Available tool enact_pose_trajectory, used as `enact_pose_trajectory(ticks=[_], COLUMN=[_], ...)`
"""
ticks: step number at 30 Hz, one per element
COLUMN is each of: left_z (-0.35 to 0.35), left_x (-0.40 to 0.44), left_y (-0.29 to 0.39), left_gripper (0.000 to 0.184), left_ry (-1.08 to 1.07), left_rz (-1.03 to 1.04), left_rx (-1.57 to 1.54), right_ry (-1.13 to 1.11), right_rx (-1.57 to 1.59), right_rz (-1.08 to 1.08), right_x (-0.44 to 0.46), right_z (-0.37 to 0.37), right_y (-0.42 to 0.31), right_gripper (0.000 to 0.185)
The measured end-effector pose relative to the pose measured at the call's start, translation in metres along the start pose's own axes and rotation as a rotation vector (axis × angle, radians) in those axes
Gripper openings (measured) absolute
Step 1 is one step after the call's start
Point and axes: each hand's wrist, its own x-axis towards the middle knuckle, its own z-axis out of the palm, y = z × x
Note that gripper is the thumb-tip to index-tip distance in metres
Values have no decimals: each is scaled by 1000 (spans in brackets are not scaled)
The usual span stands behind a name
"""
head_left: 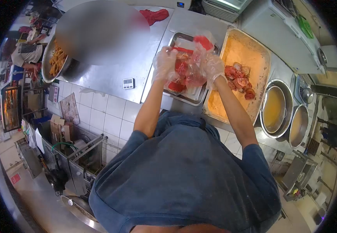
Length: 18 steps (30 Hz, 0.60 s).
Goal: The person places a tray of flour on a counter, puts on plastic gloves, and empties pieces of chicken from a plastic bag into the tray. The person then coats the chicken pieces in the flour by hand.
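Note:
My left hand (164,63), in a clear plastic glove, is closed on the left side of a clear plastic bag (195,73) with red on it. My right hand (214,66), also gloved, is closed on the bag's upper right part. Red meat pieces (177,86) show around and through the bag, above a metal tray (193,101). Just right of the tray, a large pan (219,103) with orange-yellow powder holds a heap of raw meat (239,79).
Metal bowls with yellowish liquid (274,108) stand at the right. A timer (128,83) and a red cloth (155,16) lie on the steel counter. At the far left are a bowl of fried pieces (58,60) and another person (24,54).

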Motion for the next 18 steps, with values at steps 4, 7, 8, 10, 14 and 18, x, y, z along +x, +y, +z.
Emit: enact_pose_trajectory(ticks=[4, 7, 8, 10, 14, 18], left_z=[46, 67, 73, 84, 86, 77], left_x=[84, 122, 132, 151, 147, 133], left_y=[-18, -17, -17, -23, -38, -69], left_gripper=[53, 53, 51, 43, 25, 19], left_ry=[-134, -353, -430, -610, -572, -256], left_rz=[507, 691, 727, 709, 742, 1062], left_rx=[534, 768, 821, 866, 924, 805], right_ry=[5, 205, 253, 348, 356, 327], right_rx=[46, 74, 143, 280, 341, 359], right_rz=[93, -114, -113, -112, -134, 90], right_x=[10, 4, 1, -8, -7, 4], right_z=[23, 34, 32, 20, 37, 36], right_y=[2, 5, 5, -4, 10, 8], right_gripper=[50, 51, 52, 55, 57, 40])
